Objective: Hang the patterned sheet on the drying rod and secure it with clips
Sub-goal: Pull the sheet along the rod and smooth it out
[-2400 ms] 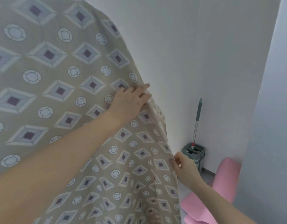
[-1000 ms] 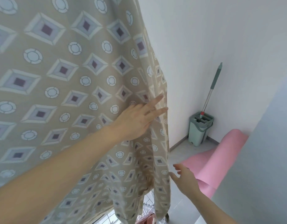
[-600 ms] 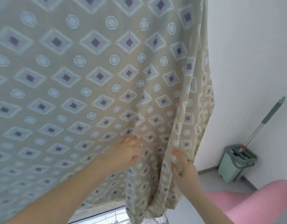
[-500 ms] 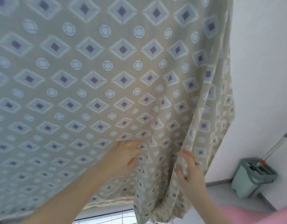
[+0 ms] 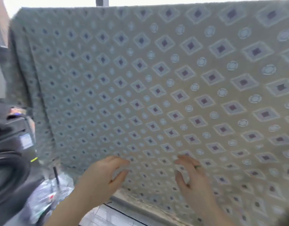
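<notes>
- The beige cotton sheet printed with grey diamonds and pale rings (image 5: 173,82) is seen draped over a support along its top edge at 12 o'clock; the rod itself is hidden under the fold, and only a dark upright piece (image 5: 102,1) shows above it.
- The sheet fills the view from 9 o'clock to 3 o'clock, with its lower hem hanging free near 6 o'clock.
- The left hand (image 5: 104,175) is held at 7 o'clock with fingers (image 5: 120,160) spread wide and flat against or just before the cloth; nothing is gripped.
- The right hand (image 5: 191,178) is held at 5 o'clock, likewise spread wide with nothing held; a ring shows on one finger.
- The step in hand is judged to be smoothing the hung cloth: it is best done with flat palms swept outward and downward from the middle, so that creases are pushed toward the edges and the top fold is not dragged off its support.
- The bunched folds at 9 o'clock are judged to need spreading before any clip is set.
- Counted: one sheet, two hands, no clips in view.
- At 8 o'clock a dark machine with a round front (image 5: 8,168) and one crumpled clear plastic bag (image 5: 44,198) are seen, blurred.
</notes>
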